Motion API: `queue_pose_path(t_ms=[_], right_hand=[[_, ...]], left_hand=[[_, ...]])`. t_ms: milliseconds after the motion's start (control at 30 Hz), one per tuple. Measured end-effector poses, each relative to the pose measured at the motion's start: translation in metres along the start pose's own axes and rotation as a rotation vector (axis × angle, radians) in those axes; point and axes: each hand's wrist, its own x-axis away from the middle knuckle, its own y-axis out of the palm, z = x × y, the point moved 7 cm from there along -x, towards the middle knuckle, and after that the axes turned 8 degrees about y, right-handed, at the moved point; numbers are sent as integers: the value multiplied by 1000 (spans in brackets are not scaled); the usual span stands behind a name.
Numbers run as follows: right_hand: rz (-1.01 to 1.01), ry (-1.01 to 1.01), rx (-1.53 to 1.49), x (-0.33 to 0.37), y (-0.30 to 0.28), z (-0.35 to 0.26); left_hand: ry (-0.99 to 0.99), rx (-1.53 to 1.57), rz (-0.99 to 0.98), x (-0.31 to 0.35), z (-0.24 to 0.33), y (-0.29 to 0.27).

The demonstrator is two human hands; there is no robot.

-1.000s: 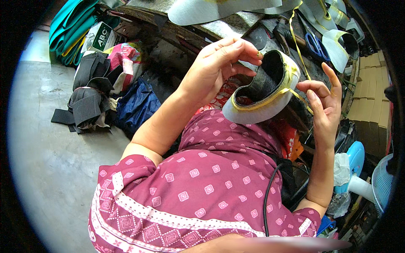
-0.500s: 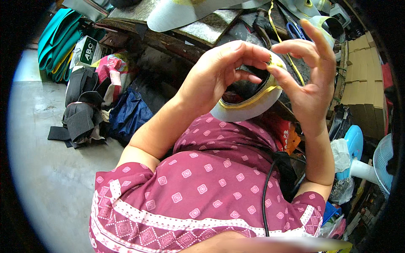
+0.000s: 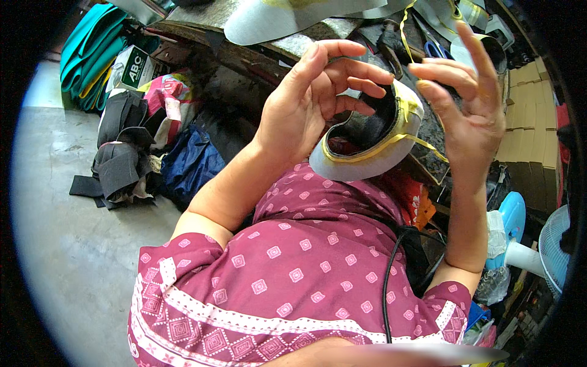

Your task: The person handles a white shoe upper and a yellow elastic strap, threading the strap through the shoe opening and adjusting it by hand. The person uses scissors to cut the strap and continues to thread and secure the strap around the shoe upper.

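A grey shoe upper with a dark lining and yellow tape along its rim sits in front of my body, between my hands. My left hand is open at its left, fingers curved and apart, the tips near the opening; whether they touch it is unclear. My right hand is at its right, clear of the rim, thumb and forefinger apart and the other fingers raised. A thin yellow tape runs down from the bench to the right forefinger. A loose tape end sticks out from the upper's right side.
More grey pieces lie on the worn bench, with blue-handled scissors at its right. Black fabric strips, a blue bag and folded green material are at left. Stacked cardboard and a fan stand right.
My hands have drawn apart from the pinch at the upper's back rim. The right hand has moved right, and the left fingers have opened. The upper now shows more of its back.
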Motion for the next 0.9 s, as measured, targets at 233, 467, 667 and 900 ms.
queue_pose_path(t_ms=[233, 467, 667, 900], right_hand=[[-39, 89, -96, 5, 19, -1], [-204, 122, -176, 2, 16, 9], [-117, 21, -15, 6, 10, -2], [-41, 31, -142, 6, 16, 5]], left_hand=[[-4, -29, 5, 2, 0, 5], [-14, -72, -31, 4, 6, 9], [2, -274, -45, 8, 17, 18], [-22, -347, -66, 7, 9, 18]])
